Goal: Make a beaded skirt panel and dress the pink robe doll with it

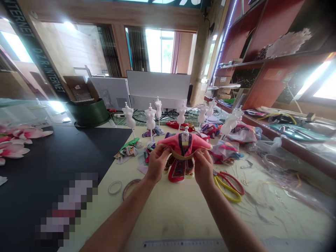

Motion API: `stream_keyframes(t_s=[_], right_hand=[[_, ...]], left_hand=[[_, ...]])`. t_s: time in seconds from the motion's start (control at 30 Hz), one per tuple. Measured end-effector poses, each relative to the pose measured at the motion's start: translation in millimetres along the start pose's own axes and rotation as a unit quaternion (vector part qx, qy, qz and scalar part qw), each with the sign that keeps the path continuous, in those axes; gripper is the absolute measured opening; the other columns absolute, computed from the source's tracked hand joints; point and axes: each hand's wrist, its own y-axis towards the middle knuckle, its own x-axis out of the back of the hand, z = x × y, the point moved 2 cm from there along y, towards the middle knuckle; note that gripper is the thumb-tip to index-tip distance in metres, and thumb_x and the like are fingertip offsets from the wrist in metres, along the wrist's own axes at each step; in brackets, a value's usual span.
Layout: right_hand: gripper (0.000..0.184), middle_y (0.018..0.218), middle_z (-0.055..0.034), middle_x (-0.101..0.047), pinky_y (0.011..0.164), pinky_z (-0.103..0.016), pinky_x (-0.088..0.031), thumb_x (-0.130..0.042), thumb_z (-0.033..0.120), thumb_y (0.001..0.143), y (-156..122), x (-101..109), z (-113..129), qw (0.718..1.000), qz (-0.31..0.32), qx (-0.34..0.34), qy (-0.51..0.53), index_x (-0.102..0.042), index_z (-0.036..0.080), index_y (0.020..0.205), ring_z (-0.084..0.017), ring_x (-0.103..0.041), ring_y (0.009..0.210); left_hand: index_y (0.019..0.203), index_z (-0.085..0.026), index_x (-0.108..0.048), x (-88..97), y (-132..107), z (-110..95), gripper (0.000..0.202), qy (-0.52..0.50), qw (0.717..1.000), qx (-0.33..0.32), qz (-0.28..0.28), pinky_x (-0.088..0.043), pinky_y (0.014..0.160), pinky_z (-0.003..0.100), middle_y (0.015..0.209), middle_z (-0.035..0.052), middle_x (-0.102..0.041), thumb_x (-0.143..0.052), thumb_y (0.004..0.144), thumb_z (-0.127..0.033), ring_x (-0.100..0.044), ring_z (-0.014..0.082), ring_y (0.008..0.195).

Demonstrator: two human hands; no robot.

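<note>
Far: a window point(155, 49) is letting in bright daylight, with a dark curtain point(139, 49) hanging on its left and a pink curtain point(175, 52) on its right. A wooden wall point(110, 13) is framing it. Right: reddish-brown shelves point(258, 91) are standing along the side; a light strip point(225, 35) is glowing at their left edge. Near: a pale table point(169, 217) is filling the foreground, a black tabletop point(65, 150) lying to its left.

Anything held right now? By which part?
Yes: the small pink garment, its lower edge pinched at one side by the left hand and at the other by the right hand.
</note>
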Motion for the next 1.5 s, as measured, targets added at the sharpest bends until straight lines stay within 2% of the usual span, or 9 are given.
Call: stream_keyframes(t_s=[0.2, 0.43, 0.63, 0.8, 1.0, 1.2, 1.5], right_hand=[[0.009, 0.074, 0.0011, -0.058, 0.078, -0.035, -0.044, -0.062, 0.026, 0.065, -1.8, -1.1, 7.6, 1.000, 0.005, 0.006, 0.026, -0.056, 0.022, 0.070, -0.018, -0.056, 0.078], [0.009, 0.074, 0.0006, -0.059, 0.073, -0.035, -0.047, -0.063, 0.027, 0.064, -3.6, -1.9, 12.4, 0.998, 0.024, -0.043, 0.037, -0.058, 0.022, 0.071, -0.017, -0.056, 0.072], [0.015, 0.076, 0.0014, -0.063, 0.072, -0.031, -0.046, -0.070, 0.027, 0.065, -7.3, 2.4, 9.8, 0.998, 0.014, -0.065, 0.019, -0.063, 0.022, 0.077, -0.015, -0.056, 0.073], [0.015, 0.076, 0.0030, -0.062, 0.076, -0.031, -0.044, -0.071, 0.029, 0.067, -8.8, 6.7, 10.5, 0.999, 0.000, -0.046, -0.005, -0.064, 0.023, 0.079, -0.015, -0.055, 0.075], [0.012, 0.070, 0.0042, -0.057, 0.072, -0.029, -0.041, -0.070, 0.027, 0.070, -13.8, 12.5, 15.1, 0.999, 0.005, -0.023, -0.042, -0.060, 0.021, 0.072, -0.013, -0.050, 0.070], [0.011, 0.071, 0.0042, -0.054, 0.069, -0.026, -0.038, -0.067, 0.029, 0.075, -20.6, 14.9, 23.8, 0.997, -0.009, 0.033, -0.076, -0.059, 0.021, 0.076, -0.012, -0.047, 0.070], [0.007, 0.070, 0.0043, -0.053, 0.065, -0.025, -0.037, -0.063, 0.027, 0.078, -25.0, 13.1, 30.8, 0.988, -0.013, 0.087, -0.127, -0.059, 0.021, 0.076, -0.012, -0.046, 0.068]], left_hand=[[0.070, -0.017, -0.059, -0.1, -2.2, -1.5, 0.017, -0.021, 1.000, 0.000, 0.001, -0.043, 0.059, 0.018, 0.067, -0.0024, -0.059, -0.070, 0.072, -0.030, -0.052, 0.0088, 0.063], [0.070, -0.017, -0.058, 1.4, -2.3, 2.5, 0.018, -0.020, 1.000, 0.001, -0.018, -0.045, 0.059, 0.019, 0.067, -0.0029, -0.057, -0.070, 0.071, -0.030, -0.051, 0.0085, 0.061], [0.071, -0.016, -0.060, -0.1, -7.4, 3.3, 0.016, 0.012, 0.999, -0.015, -0.033, -0.043, 0.057, 0.018, 0.065, -0.0029, -0.055, -0.068, 0.073, -0.029, -0.049, 0.0084, 0.060], [0.073, -0.016, -0.060, -1.5, -10.7, 3.7, 0.014, 0.038, 0.997, -0.034, -0.049, -0.043, 0.058, 0.018, 0.067, -0.0027, -0.056, -0.065, 0.075, -0.030, -0.050, 0.0089, 0.062], [0.070, -0.017, -0.059, 1.9, -16.0, -1.4, 0.012, 0.080, 0.992, -0.066, -0.078, -0.039, 0.055, 0.018, 0.061, -0.0041, -0.051, -0.063, 0.074, -0.026, -0.046, 0.0086, 0.057], [0.069, -0.018, -0.057, 3.5, -17.5, -7.3, 0.010, 0.107, 0.982, -0.100, -0.122, -0.040, 0.059, 0.020, 0.064, -0.0035, -0.050, -0.059, 0.075, -0.026, -0.047, 0.0104, 0.062], [0.065, -0.018, -0.054, 3.4, -20.4, -12.2, 0.011, 0.134, 0.976, -0.111, -0.128, -0.038, 0.054, 0.020, 0.060, -0.0041, -0.047, -0.055, 0.075, -0.025, -0.045, 0.0103, 0.057]])
